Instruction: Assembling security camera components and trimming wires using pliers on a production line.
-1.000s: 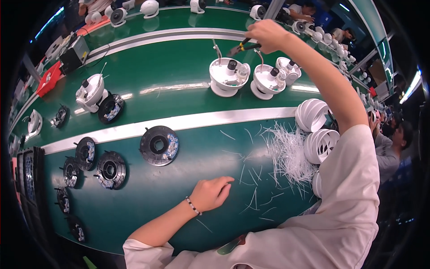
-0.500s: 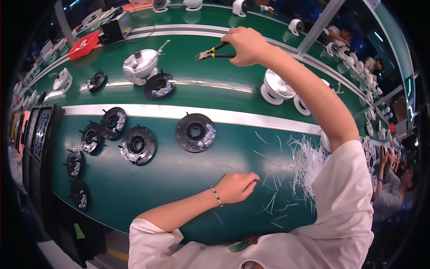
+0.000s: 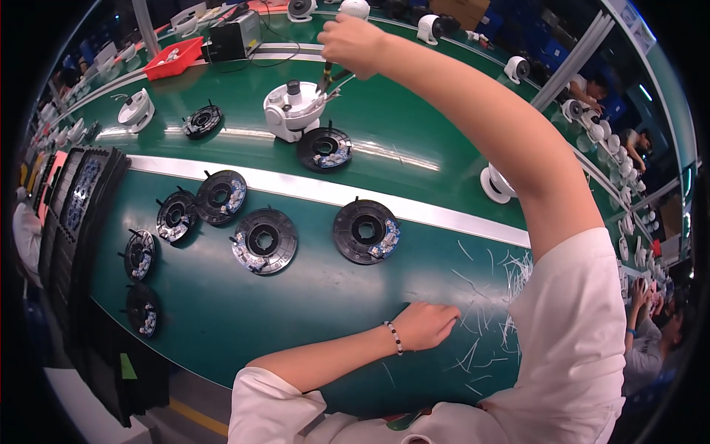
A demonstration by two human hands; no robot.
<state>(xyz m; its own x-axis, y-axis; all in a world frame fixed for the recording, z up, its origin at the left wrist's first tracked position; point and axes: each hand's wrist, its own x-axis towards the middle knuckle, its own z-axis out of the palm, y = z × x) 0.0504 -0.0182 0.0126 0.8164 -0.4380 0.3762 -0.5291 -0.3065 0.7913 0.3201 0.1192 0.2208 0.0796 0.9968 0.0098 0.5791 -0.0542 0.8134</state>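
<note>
My right hand (image 3: 353,46) reaches far over the belt, its fingers closed round the dark handles of side cutters (image 3: 326,77) with yellow trim. Their tip is at the rim of a white round housing (image 3: 278,127), beside a pale strip and wires that stick up there; whether the jaws touch the strip cannot be made out. Next to that housing lies a black disc with a circuit board (image 3: 324,149). My left hand (image 3: 423,326), with a beaded bracelet at its wrist, rests on the green table with fingers curled; what they hold, if anything, is hidden.
Several black discs (image 3: 265,242) with boards lie on the table to the left. Thin white plastic strips (image 3: 473,296) are strewn right of my left hand. A black rack (image 3: 78,214) stands at the left edge. Across the belt are a red tray (image 3: 174,61) and a black box (image 3: 232,37).
My right hand has carried the cutters left to the white housing. The view has turned left. My left hand remains curled on the table.
</note>
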